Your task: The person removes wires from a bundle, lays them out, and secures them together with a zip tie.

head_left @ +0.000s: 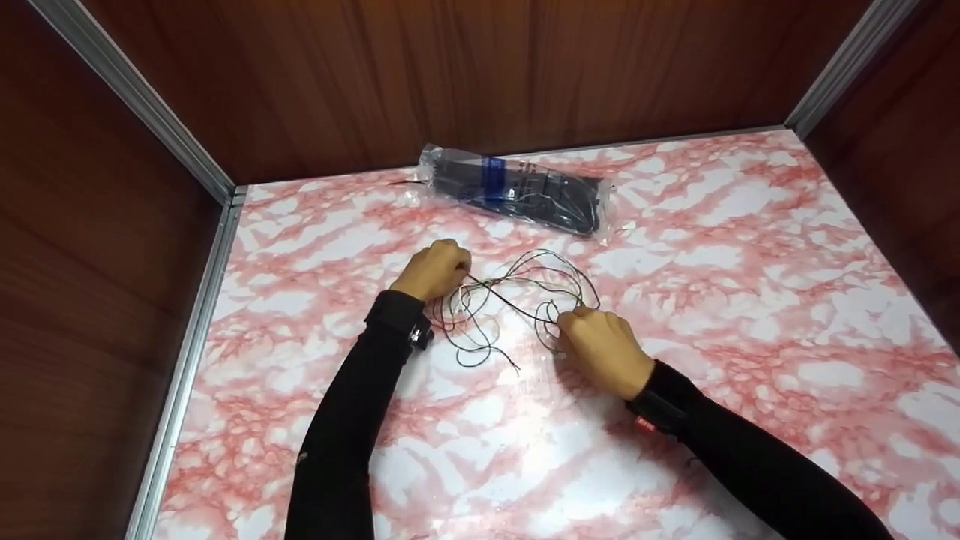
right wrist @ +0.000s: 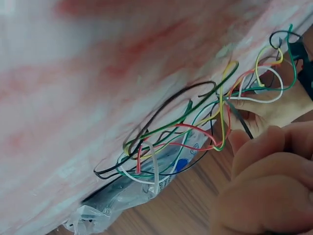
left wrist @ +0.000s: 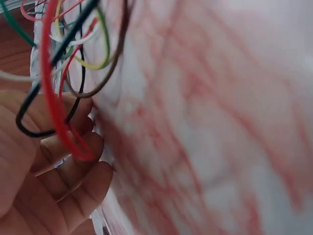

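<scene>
A tangle of thin wires (head_left: 551, 281) in black, red, green, yellow, white and brown lies on the table between my two hands. My left hand (head_left: 435, 270) holds the wires at the left side of the tangle, its fingers curled; in the left wrist view a red wire (left wrist: 56, 107) loops in front of these fingers. The thumb and fingers of my right hand (head_left: 604, 349) pinch a black wire (right wrist: 239, 117), which runs across from the left hand. Loose loops and ends of wire spread around both hands. The exact grip of the left fingertips is hidden.
A clear plastic package (head_left: 517, 191) with a dark item and a blue band lies behind the hands, near the back panel. Brown wood panels (head_left: 487, 75) with metal edge strips (head_left: 180, 330) enclose the red-and-white marbled table (head_left: 750, 300) at the back and sides.
</scene>
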### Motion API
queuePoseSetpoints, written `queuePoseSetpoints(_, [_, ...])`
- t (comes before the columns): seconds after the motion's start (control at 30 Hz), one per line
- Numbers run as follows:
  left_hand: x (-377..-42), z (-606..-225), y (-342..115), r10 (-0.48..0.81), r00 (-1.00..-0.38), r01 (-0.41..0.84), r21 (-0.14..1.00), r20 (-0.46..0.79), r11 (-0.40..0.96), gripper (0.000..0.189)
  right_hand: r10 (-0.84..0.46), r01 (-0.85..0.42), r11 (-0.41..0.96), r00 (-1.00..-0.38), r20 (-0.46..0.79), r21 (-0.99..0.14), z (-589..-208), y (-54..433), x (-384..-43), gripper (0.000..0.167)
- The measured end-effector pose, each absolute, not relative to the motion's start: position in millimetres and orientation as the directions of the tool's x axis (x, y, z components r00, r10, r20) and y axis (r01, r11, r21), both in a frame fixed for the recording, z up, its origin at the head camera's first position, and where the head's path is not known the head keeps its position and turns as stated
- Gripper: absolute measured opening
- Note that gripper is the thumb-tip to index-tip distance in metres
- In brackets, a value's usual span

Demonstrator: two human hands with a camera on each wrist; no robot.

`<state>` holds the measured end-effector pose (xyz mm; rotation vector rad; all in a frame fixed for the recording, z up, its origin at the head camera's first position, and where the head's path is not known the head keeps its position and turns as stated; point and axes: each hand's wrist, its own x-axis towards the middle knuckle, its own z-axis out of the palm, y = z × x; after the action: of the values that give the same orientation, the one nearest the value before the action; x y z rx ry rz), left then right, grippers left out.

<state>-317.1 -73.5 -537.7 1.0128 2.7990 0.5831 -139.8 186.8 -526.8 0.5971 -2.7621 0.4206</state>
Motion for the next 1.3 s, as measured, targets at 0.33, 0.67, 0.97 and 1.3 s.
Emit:
queuePoseSetpoints(0.33, [-323, -537, -104, 0.416, -0.908, 0.228, 0.771, -0.052, 0.594, 0.008, -0.472, -0.509, 0.758, -0.860, 0.194, -0.408, -512, 218, -158, 0.026])
queuePoseSetpoints(0.67, [-319, -539, -103, 0.369, -0.912, -0.080, 0.959, -0.180, 0.270, 0.010, -0.707, -0.705, 0.603, -0.689, 0.161, -0.373, -533, 240, -148, 0.036])
queuePoseSetpoints(0.97, [-319, -545, -100, 0.433, -0.860, -0.316, 0.948, -0.271, -0.033, 0.007, -0.721, -0.735, 0.484, -0.643, 0.260, -0.475, -541, 237, -159, 0.028])
queuePoseSetpoints(1.3, [-318, -552, -91, 0.444, -0.875, -0.307, 0.930, -0.191, -0.204, 0.035, -0.588, -0.665, 0.285, -0.690, 0.421, -0.690, -538, 215, -171, 0.027])
